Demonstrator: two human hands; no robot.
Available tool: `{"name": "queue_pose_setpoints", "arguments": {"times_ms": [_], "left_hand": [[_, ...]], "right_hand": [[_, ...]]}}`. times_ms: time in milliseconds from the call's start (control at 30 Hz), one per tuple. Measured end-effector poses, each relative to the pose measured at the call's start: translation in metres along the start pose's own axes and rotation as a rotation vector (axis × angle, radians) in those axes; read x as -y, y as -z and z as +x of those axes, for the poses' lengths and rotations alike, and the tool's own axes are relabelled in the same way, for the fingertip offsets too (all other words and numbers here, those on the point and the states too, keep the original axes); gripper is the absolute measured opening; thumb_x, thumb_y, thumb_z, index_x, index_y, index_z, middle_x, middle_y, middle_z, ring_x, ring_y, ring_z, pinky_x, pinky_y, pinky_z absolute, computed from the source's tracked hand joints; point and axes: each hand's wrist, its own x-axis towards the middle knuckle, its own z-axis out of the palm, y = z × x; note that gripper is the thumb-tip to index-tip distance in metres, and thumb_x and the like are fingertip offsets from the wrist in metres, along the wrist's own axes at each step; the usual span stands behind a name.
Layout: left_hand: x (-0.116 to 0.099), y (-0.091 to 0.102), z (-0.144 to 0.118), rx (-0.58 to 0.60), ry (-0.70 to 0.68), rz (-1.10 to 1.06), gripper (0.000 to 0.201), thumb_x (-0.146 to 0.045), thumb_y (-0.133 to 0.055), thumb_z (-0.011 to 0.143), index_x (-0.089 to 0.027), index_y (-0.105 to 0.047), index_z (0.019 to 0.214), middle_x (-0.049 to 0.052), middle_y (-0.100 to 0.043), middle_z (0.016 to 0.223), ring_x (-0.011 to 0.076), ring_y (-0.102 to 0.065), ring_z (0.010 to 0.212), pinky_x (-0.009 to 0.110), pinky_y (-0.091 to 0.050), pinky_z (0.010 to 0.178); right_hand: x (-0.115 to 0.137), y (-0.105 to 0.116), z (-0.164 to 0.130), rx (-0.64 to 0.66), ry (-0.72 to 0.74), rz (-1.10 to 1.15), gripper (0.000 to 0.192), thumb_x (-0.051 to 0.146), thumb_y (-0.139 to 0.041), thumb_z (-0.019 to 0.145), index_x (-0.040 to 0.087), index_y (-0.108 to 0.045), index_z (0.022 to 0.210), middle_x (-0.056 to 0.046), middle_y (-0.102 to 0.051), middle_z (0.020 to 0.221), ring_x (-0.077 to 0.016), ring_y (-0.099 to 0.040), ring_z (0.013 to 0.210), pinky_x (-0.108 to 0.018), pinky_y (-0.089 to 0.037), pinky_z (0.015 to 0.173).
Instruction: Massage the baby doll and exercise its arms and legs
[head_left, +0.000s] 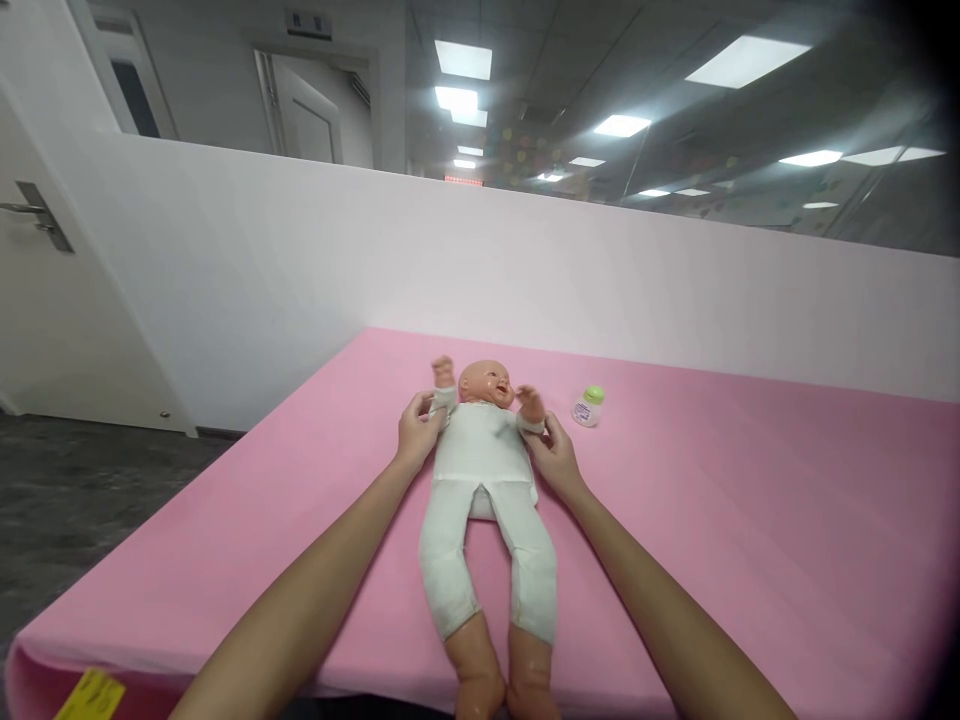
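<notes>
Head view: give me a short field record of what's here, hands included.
surface: pink table, white partition behind
doll: baby doll on its back, white suit, head away from the camera, bare feet at the near edge
left hand: left hand at the doll's sleeve, fingers around the cuff
right hand: right hand at the doll's other sleeve, touching it
bottle: small bottle, green cap, upright, apart from the doll
other: yellow tag at the near left corner
</notes>
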Motion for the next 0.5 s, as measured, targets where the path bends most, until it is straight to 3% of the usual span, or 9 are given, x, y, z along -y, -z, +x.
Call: {"name": "queue_pose_setpoints", "arguments": {"times_ms": [100, 200, 500], "left_hand": [[-0.006, -0.001, -0.003, 0.098, -0.086, 0.099, 0.022, -0.021, -0.063, 0.076, -0.021, -0.073, 0.096, 0.005, -0.074, 0.103, 0.023, -0.067, 0.102, 0.033, -0.05, 0.088], [-0.009, -0.002, -0.004, 0.109, -0.087, 0.105, 0.022, -0.018, -0.06, 0.075, -0.021, -0.073, 0.094, 0.005, -0.074, 0.102, 0.023, -0.067, 0.101, 0.034, -0.05, 0.088], [-0.014, -0.003, -0.005, 0.07, -0.024, -0.018, 0.029, -0.028, -0.069, 0.081, -0.02, -0.069, 0.109, 0.007, -0.073, 0.113, 0.0232, -0.066, 0.106, 0.033, -0.05, 0.091]], "right_hand": [[0.008, 0.0, -0.003, 0.08, 0.08, -0.088, 0.032, 0.024, -0.063, 0.084, 0.025, -0.069, 0.116, -0.007, -0.07, 0.121, -0.0277, -0.063, 0.116, -0.04, -0.053, 0.092], [0.01, 0.0, -0.005, 0.086, 0.095, -0.095, 0.036, 0.021, -0.061, 0.081, 0.025, -0.069, 0.115, -0.008, -0.07, 0.122, -0.0284, -0.062, 0.119, -0.043, -0.052, 0.096], [0.005, -0.002, -0.002, 0.007, 0.035, -0.024, 0.037, 0.042, -0.061, 0.093, 0.024, -0.06, 0.126, -0.009, -0.07, 0.122, -0.0267, -0.066, 0.106, -0.038, -0.055, 0.083]]}}
